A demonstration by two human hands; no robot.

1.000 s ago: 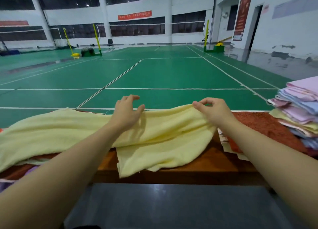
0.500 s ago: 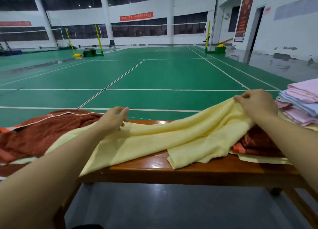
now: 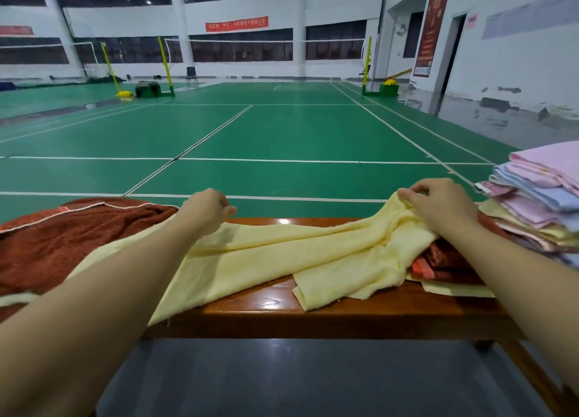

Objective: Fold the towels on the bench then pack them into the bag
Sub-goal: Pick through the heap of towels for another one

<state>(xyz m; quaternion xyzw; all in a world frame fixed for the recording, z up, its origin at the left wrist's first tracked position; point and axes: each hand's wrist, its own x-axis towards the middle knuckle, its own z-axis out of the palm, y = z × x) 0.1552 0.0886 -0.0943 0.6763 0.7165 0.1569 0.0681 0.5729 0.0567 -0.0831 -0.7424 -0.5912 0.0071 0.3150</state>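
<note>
A pale yellow towel (image 3: 282,260) lies crumpled lengthwise across the wooden bench (image 3: 313,316), one corner hanging over the front edge. My right hand (image 3: 445,209) pinches the towel's right end and holds it slightly raised, near the stack of folded towels. My left hand (image 3: 205,211) hovers just over the towel's left part with its fingers loosely curled, holding nothing. A rust-brown towel (image 3: 78,234) lies spread on the bench's left end, partly under the yellow one. No bag is in view.
A stack of folded pink, blue and yellow towels (image 3: 539,197) stands at the bench's right end. Another dark red towel (image 3: 445,266) lies under my right forearm. Grey floor lies in front of the bench, a green court behind it.
My right hand has dragged the yellow towel's end to the right, uncovering the rust-brown towel at left. My left hand has lifted off the towel.
</note>
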